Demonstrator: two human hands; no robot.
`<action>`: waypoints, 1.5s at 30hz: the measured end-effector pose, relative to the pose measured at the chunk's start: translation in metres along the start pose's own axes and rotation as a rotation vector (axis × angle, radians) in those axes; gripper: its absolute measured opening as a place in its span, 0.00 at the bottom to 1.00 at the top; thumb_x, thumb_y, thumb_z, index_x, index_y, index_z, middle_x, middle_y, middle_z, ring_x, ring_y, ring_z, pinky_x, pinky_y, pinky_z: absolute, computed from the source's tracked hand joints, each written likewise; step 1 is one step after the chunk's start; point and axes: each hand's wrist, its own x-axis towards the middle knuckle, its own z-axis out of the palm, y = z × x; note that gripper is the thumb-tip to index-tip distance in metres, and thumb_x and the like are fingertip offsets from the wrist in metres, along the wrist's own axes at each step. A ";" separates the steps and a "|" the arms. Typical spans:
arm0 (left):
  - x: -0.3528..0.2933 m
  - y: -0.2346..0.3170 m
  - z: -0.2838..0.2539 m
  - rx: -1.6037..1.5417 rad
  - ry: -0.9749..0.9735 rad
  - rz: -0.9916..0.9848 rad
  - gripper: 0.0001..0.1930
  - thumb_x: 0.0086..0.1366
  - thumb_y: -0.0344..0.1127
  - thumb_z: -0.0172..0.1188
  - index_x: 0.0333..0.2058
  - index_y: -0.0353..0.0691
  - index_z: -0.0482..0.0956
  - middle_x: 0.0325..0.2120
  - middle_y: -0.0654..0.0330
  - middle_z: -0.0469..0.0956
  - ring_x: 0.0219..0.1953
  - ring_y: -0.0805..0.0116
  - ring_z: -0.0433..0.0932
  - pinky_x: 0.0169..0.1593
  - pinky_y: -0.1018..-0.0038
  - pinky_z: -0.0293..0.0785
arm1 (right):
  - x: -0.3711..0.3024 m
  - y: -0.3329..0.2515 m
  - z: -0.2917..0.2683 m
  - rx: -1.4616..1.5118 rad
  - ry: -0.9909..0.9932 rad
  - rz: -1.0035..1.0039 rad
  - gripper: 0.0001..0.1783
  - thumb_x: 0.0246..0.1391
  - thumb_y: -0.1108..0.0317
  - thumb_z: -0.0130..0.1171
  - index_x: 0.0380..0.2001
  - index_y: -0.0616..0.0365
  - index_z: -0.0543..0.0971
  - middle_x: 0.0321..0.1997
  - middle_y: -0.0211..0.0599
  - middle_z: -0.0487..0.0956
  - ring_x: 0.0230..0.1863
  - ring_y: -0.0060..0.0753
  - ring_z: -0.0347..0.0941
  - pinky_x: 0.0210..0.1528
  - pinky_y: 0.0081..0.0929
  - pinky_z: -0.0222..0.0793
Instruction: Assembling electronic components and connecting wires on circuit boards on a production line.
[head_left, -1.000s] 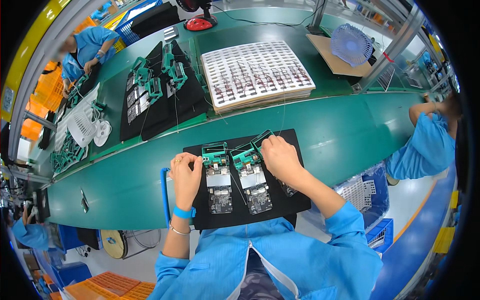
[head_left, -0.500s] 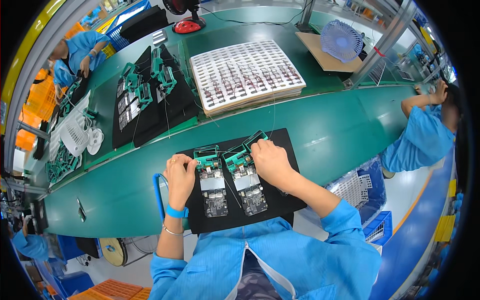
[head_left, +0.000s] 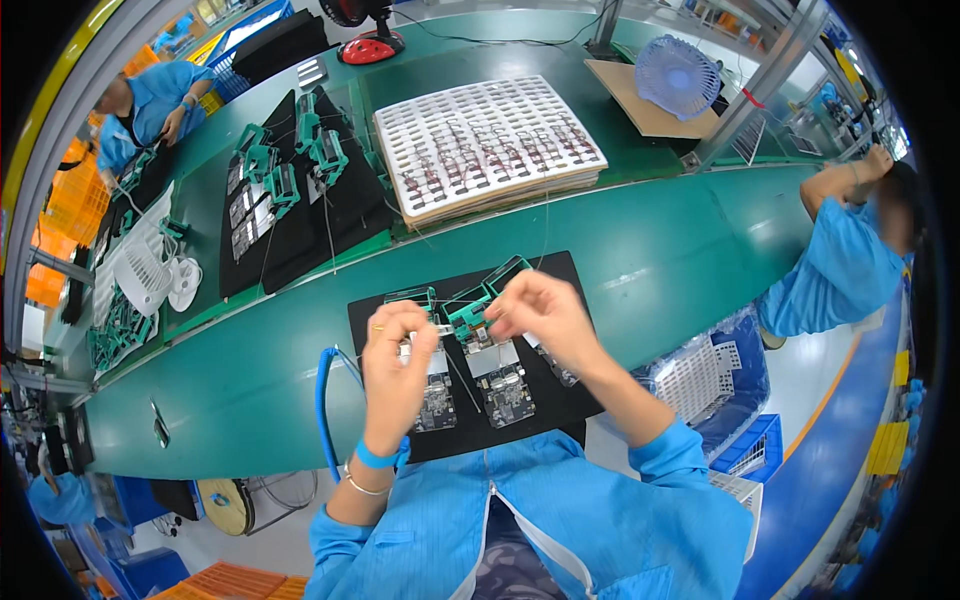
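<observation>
On a black mat [head_left: 470,435] before me lie dark circuit boards, the middle one [head_left: 507,395] beside the left one [head_left: 438,405], with pale metal plates across them. Green plastic frames [head_left: 465,307] sit at their far ends. My left hand [head_left: 397,375] hovers over the left board, closed in a pinch; a small pale thing shows at its fingertips, too small to name. Closed and slightly blurred, my right hand [head_left: 548,315] is over the middle board's green frame; what its fingers hold is hidden. A third board [head_left: 557,368] shows partly under my right forearm.
A stack of white trays [head_left: 490,150] with small wired parts stands beyond the mat. More boards with green frames lie on a black cloth [head_left: 300,225] at left. A blue coiled cord [head_left: 325,405] runs by my left wrist. A co-worker [head_left: 835,235] sits at right.
My left hand has moved right, off the left green frame and over the left board. The right hand has lifted off its frame and shifted slightly, uncovering part of the third board.
</observation>
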 end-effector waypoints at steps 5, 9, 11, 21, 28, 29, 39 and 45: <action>0.002 0.001 0.024 0.164 -0.028 0.141 0.06 0.59 0.31 0.61 0.29 0.37 0.73 0.36 0.56 0.73 0.41 0.65 0.70 0.47 0.71 0.65 | -0.003 0.007 0.021 0.329 -0.097 0.091 0.10 0.59 0.68 0.55 0.41 0.61 0.77 0.35 0.30 0.79 0.34 0.19 0.78 0.38 0.17 0.75; 0.001 -0.002 0.030 0.217 -0.052 0.144 0.06 0.57 0.29 0.61 0.27 0.36 0.72 0.34 0.55 0.74 0.40 0.62 0.71 0.46 0.69 0.66 | -0.004 0.017 0.019 0.221 -0.119 0.027 0.08 0.57 0.71 0.58 0.38 0.63 0.78 0.36 0.33 0.80 0.36 0.18 0.77 0.42 0.19 0.75; -0.003 -0.012 0.023 -0.008 -0.142 0.014 0.05 0.58 0.29 0.59 0.29 0.34 0.74 0.36 0.56 0.76 0.42 0.62 0.73 0.45 0.71 0.68 | -0.003 0.021 0.018 0.261 -0.161 0.040 0.08 0.56 0.71 0.59 0.38 0.63 0.78 0.35 0.32 0.79 0.35 0.19 0.76 0.41 0.19 0.74; -0.078 -0.054 -0.172 1.192 -0.263 -0.258 0.14 0.54 0.37 0.64 0.35 0.32 0.81 0.47 0.42 0.73 0.51 0.44 0.70 0.54 0.58 0.66 | -0.129 -0.018 -0.195 -0.014 0.826 -0.304 0.05 0.50 0.80 0.57 0.32 0.64 0.77 0.29 0.32 0.77 0.30 0.21 0.75 0.34 0.17 0.72; -0.061 -0.076 -0.134 0.635 -0.244 -0.446 0.16 0.61 0.34 0.59 0.43 0.27 0.72 0.24 0.55 0.75 0.26 0.67 0.76 0.29 0.72 0.72 | -0.224 0.124 -0.319 0.276 1.076 -0.292 0.08 0.49 0.81 0.54 0.34 0.64 0.76 0.26 0.32 0.76 0.29 0.25 0.75 0.33 0.16 0.71; -0.048 -0.078 -0.108 0.470 -0.161 -0.477 0.16 0.61 0.33 0.59 0.42 0.26 0.71 0.16 0.62 0.73 0.17 0.76 0.74 0.21 0.79 0.69 | -0.255 0.169 -0.347 0.110 1.052 -0.189 0.10 0.49 0.77 0.54 0.37 0.63 0.77 0.31 0.35 0.79 0.32 0.29 0.77 0.35 0.24 0.73; 0.019 -0.045 0.064 -0.140 -0.645 -0.792 0.13 0.61 0.35 0.61 0.31 0.35 0.65 0.19 0.58 0.71 0.17 0.67 0.77 0.20 0.74 0.76 | -0.260 0.190 -0.358 -0.845 1.356 0.402 0.12 0.45 0.63 0.56 0.27 0.58 0.82 0.28 0.52 0.79 0.34 0.52 0.77 0.41 0.41 0.70; 0.044 -0.025 0.249 -0.531 -0.815 -0.695 0.18 0.64 0.33 0.57 0.47 0.28 0.64 0.33 0.50 0.71 0.33 0.58 0.79 0.35 0.70 0.83 | -0.281 0.102 -0.437 -1.189 1.558 -0.116 0.09 0.47 0.68 0.58 0.32 0.61 0.76 0.30 0.48 0.78 0.34 0.49 0.75 0.39 0.40 0.70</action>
